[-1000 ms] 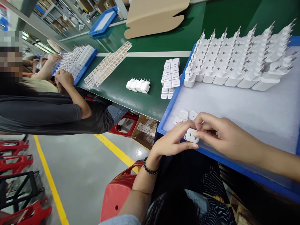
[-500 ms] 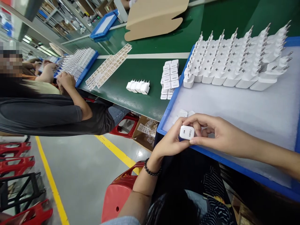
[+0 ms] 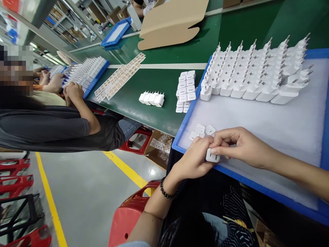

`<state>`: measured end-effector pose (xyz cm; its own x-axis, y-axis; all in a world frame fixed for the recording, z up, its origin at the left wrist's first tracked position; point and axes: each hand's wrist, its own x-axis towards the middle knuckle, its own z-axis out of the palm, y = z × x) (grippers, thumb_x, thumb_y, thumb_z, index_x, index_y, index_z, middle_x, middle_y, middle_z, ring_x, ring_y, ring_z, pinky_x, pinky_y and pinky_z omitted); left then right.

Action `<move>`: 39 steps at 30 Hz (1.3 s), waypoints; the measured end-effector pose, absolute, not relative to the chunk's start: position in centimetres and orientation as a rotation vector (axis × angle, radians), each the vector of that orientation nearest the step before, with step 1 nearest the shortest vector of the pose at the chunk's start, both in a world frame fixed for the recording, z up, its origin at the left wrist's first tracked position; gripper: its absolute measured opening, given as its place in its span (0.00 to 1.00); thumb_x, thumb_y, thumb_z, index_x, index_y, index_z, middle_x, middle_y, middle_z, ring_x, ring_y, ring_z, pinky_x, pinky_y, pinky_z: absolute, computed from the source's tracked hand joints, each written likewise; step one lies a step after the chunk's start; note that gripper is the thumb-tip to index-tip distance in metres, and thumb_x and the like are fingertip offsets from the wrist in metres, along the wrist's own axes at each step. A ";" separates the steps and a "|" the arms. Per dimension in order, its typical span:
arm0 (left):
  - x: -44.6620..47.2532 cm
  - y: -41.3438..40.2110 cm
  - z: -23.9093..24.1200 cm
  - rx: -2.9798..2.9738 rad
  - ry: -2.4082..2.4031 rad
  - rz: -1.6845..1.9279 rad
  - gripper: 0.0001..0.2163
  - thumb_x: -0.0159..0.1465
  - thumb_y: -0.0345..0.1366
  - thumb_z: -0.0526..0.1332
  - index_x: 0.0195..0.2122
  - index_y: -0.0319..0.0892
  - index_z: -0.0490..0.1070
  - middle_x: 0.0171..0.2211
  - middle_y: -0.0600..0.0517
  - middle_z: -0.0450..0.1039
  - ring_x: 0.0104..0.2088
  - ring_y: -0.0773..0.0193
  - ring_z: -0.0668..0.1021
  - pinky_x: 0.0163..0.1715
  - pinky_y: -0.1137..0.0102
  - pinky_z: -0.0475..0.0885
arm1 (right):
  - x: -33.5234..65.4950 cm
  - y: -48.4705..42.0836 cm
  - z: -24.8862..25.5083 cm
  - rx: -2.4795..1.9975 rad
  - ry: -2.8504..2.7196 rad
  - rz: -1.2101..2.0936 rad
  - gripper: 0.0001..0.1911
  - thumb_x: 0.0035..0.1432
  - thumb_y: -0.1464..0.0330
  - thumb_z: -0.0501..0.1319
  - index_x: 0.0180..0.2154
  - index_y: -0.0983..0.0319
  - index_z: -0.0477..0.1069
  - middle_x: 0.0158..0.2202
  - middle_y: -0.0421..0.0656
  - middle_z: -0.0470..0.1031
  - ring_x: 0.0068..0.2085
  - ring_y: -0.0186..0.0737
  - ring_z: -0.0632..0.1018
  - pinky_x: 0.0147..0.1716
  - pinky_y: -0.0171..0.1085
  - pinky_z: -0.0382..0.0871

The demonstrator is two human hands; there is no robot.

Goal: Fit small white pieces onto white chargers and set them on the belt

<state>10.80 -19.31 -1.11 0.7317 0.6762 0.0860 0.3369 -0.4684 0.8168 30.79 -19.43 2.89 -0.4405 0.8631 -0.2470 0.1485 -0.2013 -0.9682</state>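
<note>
Holding: left hand (image 3: 195,161) and right hand (image 3: 238,145), fingers of both closed on one white charger plug (image 3: 212,156), at the near rim of the blue tray (image 3: 183,128).
Position: plug sits at 6 o'clock of the tray, partly over the edge.
Risk: judged likely to drop off the rim toward the lap if either pinch loosens, since nothing supports it underneath.
Adjacent: loose plugs (image 3: 203,130) at 11 o'clock of the hands, just beside the fingers; a nudge could scatter them.
Tray stock: upright plug rows (image 3: 257,73) at 12 o'clock, well apart.
Belt: stacked plugs (image 3: 185,90) and a short row (image 3: 152,98) at 10 o'clock.
Neighbour: a co-worker's hands (image 3: 73,92) at 9 o'clock, clear of reach.
</note>
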 end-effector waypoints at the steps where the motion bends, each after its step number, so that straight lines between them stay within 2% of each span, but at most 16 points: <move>1: 10.8 -19.3 -1.1 2.101 0.764 0.487 0.10 0.65 0.35 0.60 0.46 0.44 0.62 0.46 0.45 0.75 0.45 0.52 0.75 0.51 0.56 0.69 | 30.7 -19.5 2.9 -1.225 -1.553 1.643 0.13 0.55 0.63 0.66 0.23 0.59 0.69 0.18 0.34 0.61 0.24 0.33 0.63 0.26 0.36 0.58; 5: 11.0 -19.4 -1.0 2.111 0.791 0.426 0.09 0.66 0.37 0.60 0.43 0.45 0.61 0.45 0.45 0.74 0.44 0.52 0.75 0.51 0.55 0.70 | 30.5 -20.0 3.3 -1.276 -1.729 1.458 0.13 0.54 0.67 0.64 0.22 0.59 0.62 0.20 0.32 0.55 0.25 0.32 0.60 0.25 0.35 0.54; 12: 10.9 -19.3 -0.4 2.030 0.777 0.433 0.10 0.64 0.35 0.60 0.45 0.44 0.61 0.48 0.43 0.73 0.48 0.51 0.75 0.55 0.54 0.71 | 30.5 -20.3 3.8 -1.258 -1.948 1.293 0.12 0.54 0.71 0.64 0.25 0.58 0.61 0.20 0.31 0.57 0.23 0.31 0.61 0.24 0.35 0.53; 18: 10.4 -19.1 -0.8 1.889 0.765 0.455 0.17 0.64 0.38 0.66 0.49 0.44 0.60 0.51 0.45 0.69 0.52 0.51 0.73 0.58 0.53 0.70 | 31.2 -19.4 3.3 -1.088 -1.926 1.469 0.09 0.55 0.72 0.65 0.27 0.59 0.66 0.22 0.33 0.62 0.26 0.32 0.63 0.26 0.34 0.56; 21: 10.1 -19.1 -1.4 1.862 0.707 0.503 0.22 0.64 0.40 0.68 0.50 0.46 0.55 0.51 0.45 0.64 0.53 0.52 0.72 0.56 0.53 0.70 | 31.6 -18.7 2.9 -0.954 -1.851 1.604 0.11 0.59 0.71 0.64 0.25 0.60 0.67 0.25 0.36 0.70 0.29 0.35 0.69 0.30 0.35 0.62; 24: 9.5 -18.6 -1.1 1.841 0.657 0.470 0.25 0.65 0.41 0.68 0.52 0.48 0.52 0.50 0.47 0.62 0.50 0.56 0.73 0.50 0.57 0.73 | 31.8 -18.1 2.7 -0.912 -1.777 1.633 0.10 0.62 0.68 0.64 0.27 0.61 0.76 0.30 0.40 0.80 0.34 0.40 0.77 0.36 0.39 0.68; 27: 8.9 -17.0 0.5 1.787 0.651 0.533 0.26 0.66 0.43 0.69 0.52 0.49 0.50 0.49 0.49 0.63 0.45 0.61 0.74 0.44 0.63 0.73 | 31.9 -17.7 2.8 -0.930 -1.665 1.446 0.09 0.65 0.64 0.65 0.34 0.59 0.82 0.36 0.43 0.84 0.40 0.44 0.81 0.41 0.41 0.71; 29: 8.7 -15.1 1.9 1.841 0.690 0.631 0.24 0.67 0.43 0.68 0.51 0.49 0.52 0.50 0.49 0.65 0.49 0.60 0.74 0.48 0.63 0.72 | 31.9 -17.5 2.8 -1.003 -1.540 1.243 0.10 0.67 0.63 0.63 0.36 0.59 0.81 0.38 0.43 0.84 0.40 0.43 0.80 0.41 0.40 0.70; 32: 9.0 -11.4 3.4 2.099 0.865 0.691 0.22 0.66 0.46 0.70 0.53 0.46 0.62 0.52 0.46 0.67 0.55 0.55 0.73 0.54 0.61 0.70 | 31.9 -17.6 2.5 -1.102 -1.428 1.096 0.10 0.68 0.62 0.63 0.36 0.58 0.79 0.34 0.41 0.80 0.34 0.39 0.76 0.35 0.39 0.67; 35: 10.0 -8.2 3.6 2.385 1.087 0.586 0.19 0.65 0.40 0.71 0.54 0.42 0.71 0.52 0.45 0.69 0.54 0.53 0.74 0.55 0.60 0.68 | 31.6 -17.9 2.3 -1.124 -1.482 1.126 0.10 0.69 0.62 0.62 0.36 0.59 0.78 0.32 0.41 0.78 0.32 0.39 0.74 0.33 0.39 0.66; 39: 11.5 -6.2 3.5 2.676 1.248 0.245 0.20 0.65 0.27 0.66 0.59 0.41 0.70 0.55 0.44 0.73 0.54 0.53 0.76 0.55 0.57 0.64 | 31.4 -18.0 2.2 -1.102 -1.576 1.024 0.10 0.69 0.65 0.61 0.35 0.60 0.77 0.36 0.45 0.78 0.39 0.43 0.77 0.36 0.40 0.69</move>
<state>11.46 -6.18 3.51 0.6345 0.7694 0.0735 0.7400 -0.6322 0.2297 31.41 -18.04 2.25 -0.1689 0.9607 0.2202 0.1889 0.2508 -0.9494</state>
